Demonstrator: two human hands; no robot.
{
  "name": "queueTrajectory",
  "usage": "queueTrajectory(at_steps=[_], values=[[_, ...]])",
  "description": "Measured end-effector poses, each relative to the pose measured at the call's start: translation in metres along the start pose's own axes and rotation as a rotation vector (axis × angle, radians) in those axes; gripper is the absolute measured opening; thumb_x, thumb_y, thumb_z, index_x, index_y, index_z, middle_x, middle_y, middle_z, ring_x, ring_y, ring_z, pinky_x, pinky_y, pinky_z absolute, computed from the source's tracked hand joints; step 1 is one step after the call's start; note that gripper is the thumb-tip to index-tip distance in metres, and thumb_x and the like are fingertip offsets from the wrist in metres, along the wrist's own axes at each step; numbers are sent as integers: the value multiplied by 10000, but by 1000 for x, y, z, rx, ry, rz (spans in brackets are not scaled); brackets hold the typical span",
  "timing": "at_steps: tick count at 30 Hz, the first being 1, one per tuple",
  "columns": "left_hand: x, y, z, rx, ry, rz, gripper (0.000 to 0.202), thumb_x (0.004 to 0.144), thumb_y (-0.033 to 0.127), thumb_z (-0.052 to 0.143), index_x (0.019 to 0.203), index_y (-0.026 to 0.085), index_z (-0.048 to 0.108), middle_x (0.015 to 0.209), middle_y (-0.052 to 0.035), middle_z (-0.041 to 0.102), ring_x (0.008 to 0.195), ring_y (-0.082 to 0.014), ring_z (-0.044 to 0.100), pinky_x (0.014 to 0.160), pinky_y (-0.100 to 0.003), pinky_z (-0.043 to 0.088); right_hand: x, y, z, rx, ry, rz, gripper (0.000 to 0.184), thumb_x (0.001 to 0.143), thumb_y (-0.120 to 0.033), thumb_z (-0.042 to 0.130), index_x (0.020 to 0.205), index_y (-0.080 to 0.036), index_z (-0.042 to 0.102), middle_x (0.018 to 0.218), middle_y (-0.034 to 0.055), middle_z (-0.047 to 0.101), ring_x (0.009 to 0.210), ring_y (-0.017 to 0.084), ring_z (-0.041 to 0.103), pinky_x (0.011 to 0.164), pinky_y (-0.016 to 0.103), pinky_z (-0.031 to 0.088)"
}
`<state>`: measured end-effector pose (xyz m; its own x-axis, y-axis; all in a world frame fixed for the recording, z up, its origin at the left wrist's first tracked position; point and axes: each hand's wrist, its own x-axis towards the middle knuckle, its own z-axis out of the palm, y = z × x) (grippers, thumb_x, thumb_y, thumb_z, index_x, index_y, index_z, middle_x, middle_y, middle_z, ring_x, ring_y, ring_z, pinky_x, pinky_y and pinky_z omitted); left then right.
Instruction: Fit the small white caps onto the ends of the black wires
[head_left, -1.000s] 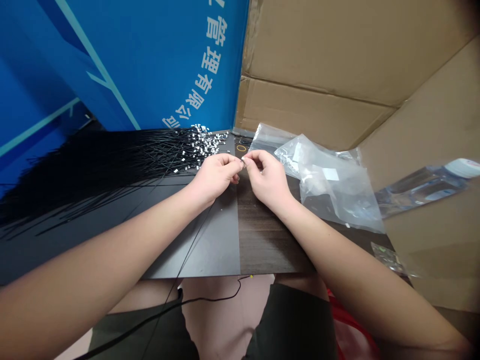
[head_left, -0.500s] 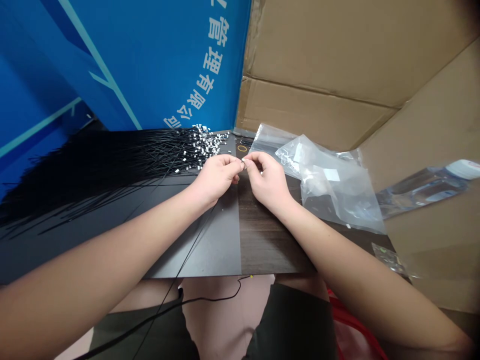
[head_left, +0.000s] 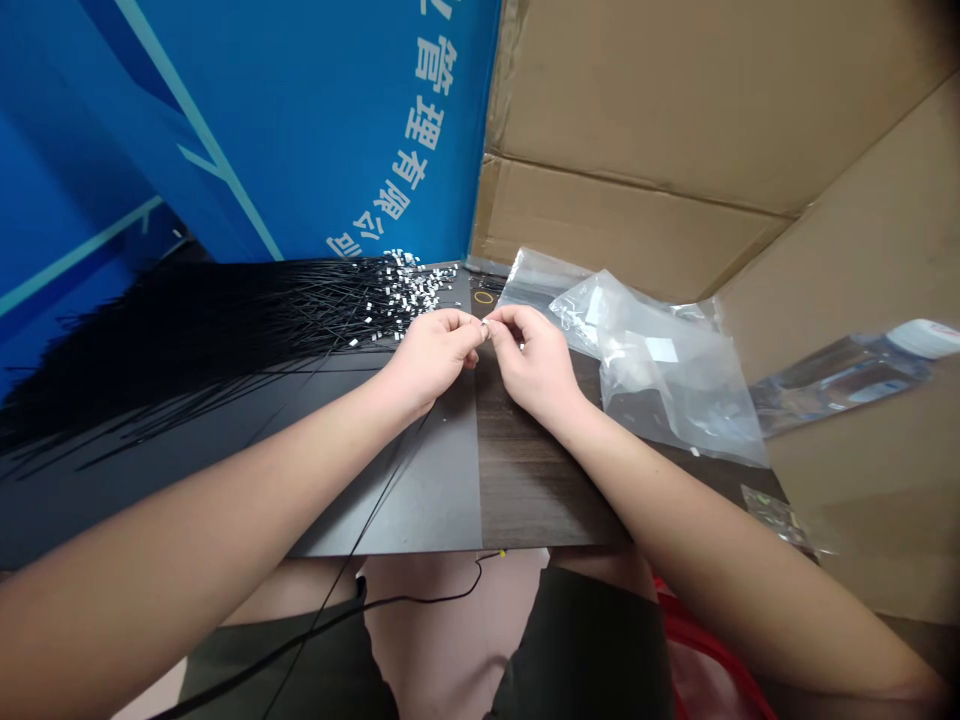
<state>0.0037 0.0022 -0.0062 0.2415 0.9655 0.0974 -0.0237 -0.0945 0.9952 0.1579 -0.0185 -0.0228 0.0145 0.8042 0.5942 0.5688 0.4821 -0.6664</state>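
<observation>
The left hand (head_left: 433, 358) and right hand (head_left: 536, 365) pinch one tiny pale piece (head_left: 485, 328) between their grips — black wires (head_left: 225, 345) crowd the table (head_left: 540, 480) to their left.

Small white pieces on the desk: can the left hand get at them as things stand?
Probably yes: the left hand sits beside the small white pieces, only thin black wires nearby, though it must release the small item pinched with the right hand.

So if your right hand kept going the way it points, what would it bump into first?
Probably your left hand. The right hand points straight at it, and their fingertips nearly meet around a tiny piece, though depth is hard to judge from here.
</observation>
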Motion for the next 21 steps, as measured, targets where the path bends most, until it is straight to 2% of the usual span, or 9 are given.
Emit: queueTrajectory(at_steps=[7, 16, 21], values=[[0, 1, 0, -4, -48, 2, 192, 822, 258, 702, 660, 179, 636, 597, 1, 598, 559, -115, 542, 592, -274, 434, 1, 5, 1, 11, 31, -4, 106, 1012, -258, 571, 959, -229, 658, 999, 48, 749, 941, 209, 684, 868, 370, 525], [2, -4, -1, -8, -16, 1, 107, 775, 240, 715, 699, 181, 669, 656, -7, 630, 602, -125, 558, 614, -284, 428, 1, 1, 0, 7, 18, 13, 100, 1004, -263, 566, 954, -236, 648, 988, 52, 752, 921, 218, 680, 868, 392, 531], [2, -5, -3, 28, -25, 23, 130, 803, 266, 708, 710, 185, 669, 649, -3, 623, 618, -131, 553, 633, -285, 425, 1, 0, 0, 12, 16, 33, 112, 1005, -278, 567, 949, -233, 653, 973, 53, 756, 921, 220, 682, 867, 388, 527]])
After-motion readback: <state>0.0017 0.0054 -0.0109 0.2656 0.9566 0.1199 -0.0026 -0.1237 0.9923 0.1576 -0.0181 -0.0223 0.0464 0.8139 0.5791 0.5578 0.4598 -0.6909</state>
